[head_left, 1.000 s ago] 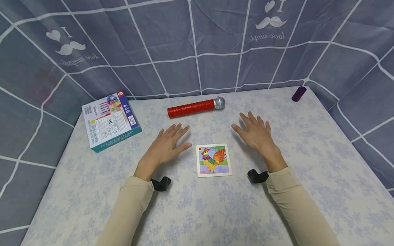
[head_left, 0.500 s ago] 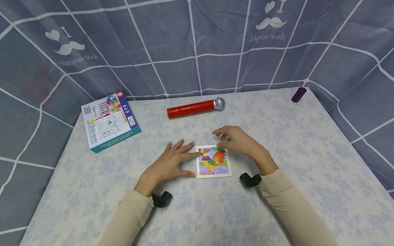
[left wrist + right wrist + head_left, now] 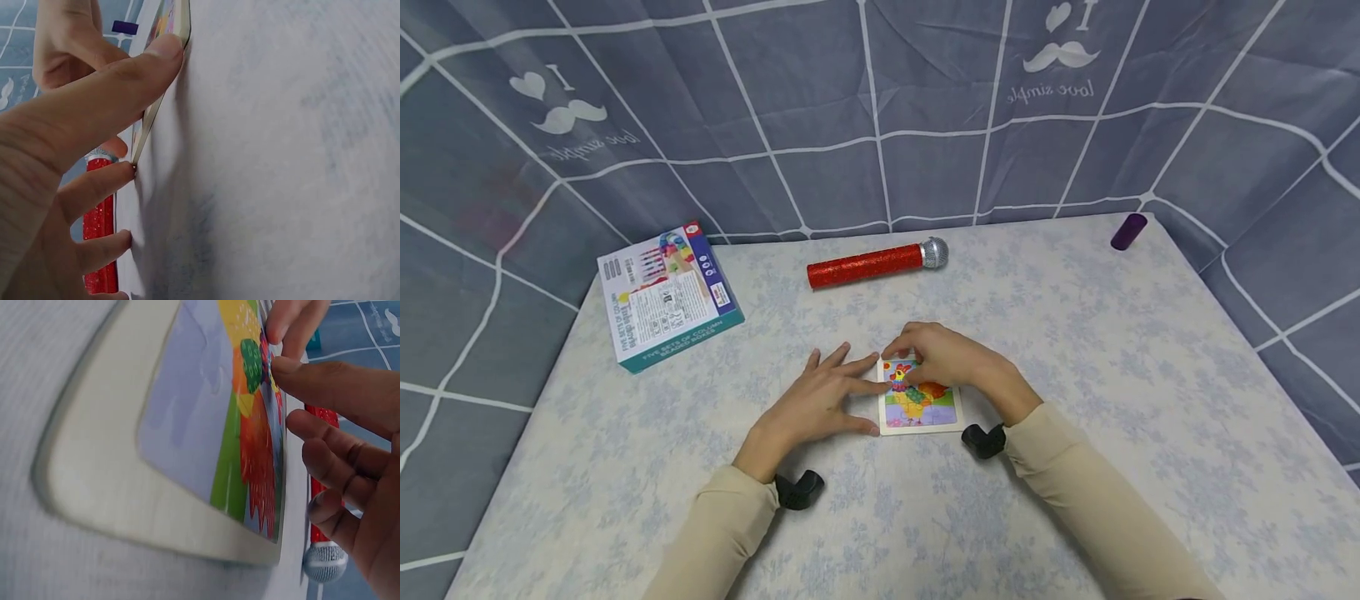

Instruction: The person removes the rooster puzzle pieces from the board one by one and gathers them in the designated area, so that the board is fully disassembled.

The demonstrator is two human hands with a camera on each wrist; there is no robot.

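Observation:
A square jigsaw puzzle [image 3: 921, 414] with a rooster picture and a pale frame lies flat on the table. My left hand [image 3: 816, 400] spreads its fingers at the puzzle's left side. Its thumb [image 3: 166, 47] rests against the frame's corner, and its index finger reaches over the left edge onto the picture. From above, my right hand [image 3: 947, 357] bends over the puzzle's upper part. The thumb [image 3: 289, 365] is at the rooster's neck, the loosely bent fingers near the top edge. The right hand hides some of the picture; no loose piece shows between its fingers.
Behind the puzzle lies a red glittery microphone [image 3: 868, 265] with a silver head. A boxed bead set [image 3: 670, 300] sits at the back left. At the far right corner is a small purple cylinder [image 3: 1128, 231]. Grey-blue curtains [image 3: 925, 100] with white lines enclose the table.
Both hands have come in from either side to the puzzle. The left hand touches its left edge, and the right hand has moved left and down over its top. The puzzle has stayed in place.

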